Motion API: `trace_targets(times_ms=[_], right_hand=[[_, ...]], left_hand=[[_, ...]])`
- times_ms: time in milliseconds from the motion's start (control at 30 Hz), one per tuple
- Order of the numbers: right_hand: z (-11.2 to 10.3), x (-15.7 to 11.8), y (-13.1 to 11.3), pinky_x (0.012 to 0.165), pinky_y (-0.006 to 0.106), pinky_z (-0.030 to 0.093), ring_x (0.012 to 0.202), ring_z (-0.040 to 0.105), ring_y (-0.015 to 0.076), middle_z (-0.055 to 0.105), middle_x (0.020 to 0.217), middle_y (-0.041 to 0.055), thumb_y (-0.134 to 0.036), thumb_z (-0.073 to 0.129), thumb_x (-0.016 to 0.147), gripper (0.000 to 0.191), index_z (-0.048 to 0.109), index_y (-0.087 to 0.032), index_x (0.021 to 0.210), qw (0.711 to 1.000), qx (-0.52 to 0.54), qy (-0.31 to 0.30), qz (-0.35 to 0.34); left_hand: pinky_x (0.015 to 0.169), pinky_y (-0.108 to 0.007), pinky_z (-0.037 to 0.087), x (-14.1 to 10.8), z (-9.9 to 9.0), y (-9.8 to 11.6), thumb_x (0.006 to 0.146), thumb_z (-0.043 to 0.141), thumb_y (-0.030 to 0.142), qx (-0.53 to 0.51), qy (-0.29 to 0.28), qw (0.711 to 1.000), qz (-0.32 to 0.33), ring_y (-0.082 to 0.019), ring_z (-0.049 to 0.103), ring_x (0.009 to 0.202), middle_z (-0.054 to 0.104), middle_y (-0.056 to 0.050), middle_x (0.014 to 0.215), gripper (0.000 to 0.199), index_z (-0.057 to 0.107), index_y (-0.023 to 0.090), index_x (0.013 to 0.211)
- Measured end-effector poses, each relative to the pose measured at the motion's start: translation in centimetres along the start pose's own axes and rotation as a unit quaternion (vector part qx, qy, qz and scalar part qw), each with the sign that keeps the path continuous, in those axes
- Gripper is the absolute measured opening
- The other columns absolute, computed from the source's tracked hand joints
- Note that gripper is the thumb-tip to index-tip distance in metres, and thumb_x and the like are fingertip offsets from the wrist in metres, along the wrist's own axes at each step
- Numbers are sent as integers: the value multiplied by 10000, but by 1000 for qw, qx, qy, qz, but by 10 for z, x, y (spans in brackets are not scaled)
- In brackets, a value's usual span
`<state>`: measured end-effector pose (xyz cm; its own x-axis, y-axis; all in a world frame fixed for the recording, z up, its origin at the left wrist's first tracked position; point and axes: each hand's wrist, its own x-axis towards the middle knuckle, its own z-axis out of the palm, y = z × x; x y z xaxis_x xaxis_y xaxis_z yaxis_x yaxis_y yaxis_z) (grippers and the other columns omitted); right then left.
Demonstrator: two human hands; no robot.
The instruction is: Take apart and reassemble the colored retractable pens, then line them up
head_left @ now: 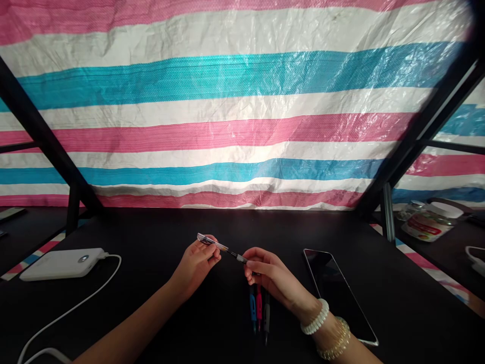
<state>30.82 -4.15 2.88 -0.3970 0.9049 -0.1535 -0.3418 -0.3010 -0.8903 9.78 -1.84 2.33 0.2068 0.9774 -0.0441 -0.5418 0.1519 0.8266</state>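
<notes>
A slim pen (230, 252) spans the gap between my two hands, tilted with its left end higher. Its left end looks clear, and the part towards the right is dark. My left hand (195, 264) pinches it near the clear end between thumb and fingers. On the dark end, my right hand (271, 275) has its thumb and fingertips closed, hiding the tip there. Below the right hand a blue pen (253, 306), a pink pen (259, 305) and a dark grey pen (267, 314) lie side by side on the black table (166, 227), their upper ends partly covered.
A phone (337, 290) with a dark screen lies right of my right hand. At left is a white power bank (62, 264) with a white cable (102, 285). Black frame bars (49, 136) slope on both sides before a striped sheet (227, 76). A jar (432, 222) stands far right.
</notes>
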Motion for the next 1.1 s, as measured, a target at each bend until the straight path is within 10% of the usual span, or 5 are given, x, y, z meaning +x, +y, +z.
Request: trace_targets(times_ms=[1100], right_hand=[[-8,6,5,623,277,419,596,540,138,622,621,17,-191,676,744,120,670,-139,853,995,81,28,-49]], left_hand=[[751,-263,463,-1,-2,5,795,685,138,-77,32,997,-4,-123,541,731,577,-15,750,74,667,176,856]])
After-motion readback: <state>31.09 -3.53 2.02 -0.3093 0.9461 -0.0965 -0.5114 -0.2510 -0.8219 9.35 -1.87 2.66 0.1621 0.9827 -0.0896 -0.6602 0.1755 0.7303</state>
